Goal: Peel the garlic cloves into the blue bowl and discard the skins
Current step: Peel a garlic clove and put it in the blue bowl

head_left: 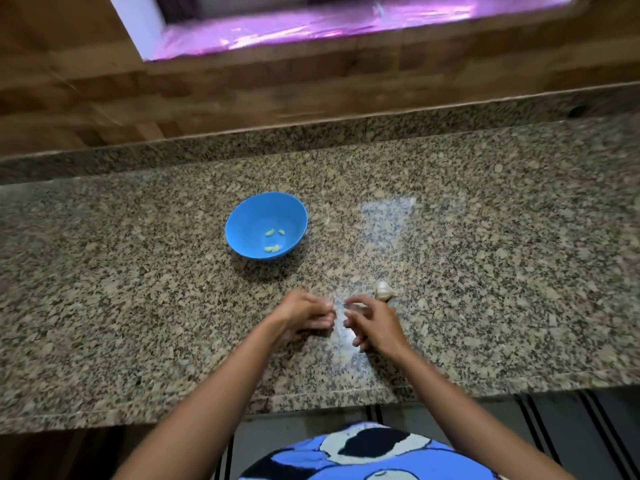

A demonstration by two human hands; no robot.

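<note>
Garlic cloves (pixel 273 240), peeled and pale green, lie in the bottom of the blue bowl (pixel 249 213); about four can be counted, two side by side towards the back and two more close together nearer the front. The bowl stands on the speckled granite surface (pixel 485 271), left of centre and well beyond the hands.

A whole garlic bulb (pixel 383 289), white and papery, sits on the surface just past the right hand (pixel 375 323), partly hidden by its fingers. The left hand (pixel 301 315) and the right hand are held near each other above the front part of the surface, fingertips almost meeting. On each hand the grip is drawn in, fingers curled towards the thumb. Motion blur hides the gap between them, so it cannot be told whether either grip is clamped on a clove or a piece of skin.

Both forearms are bare and reach in from the lower edge. Below them shows a garment (pixel 363 452) patterned in blue, black and white. Behind the surface rises a wooden wall (pixel 173 98), with a purple-lit opening (pixel 311 32) at the top.
</note>
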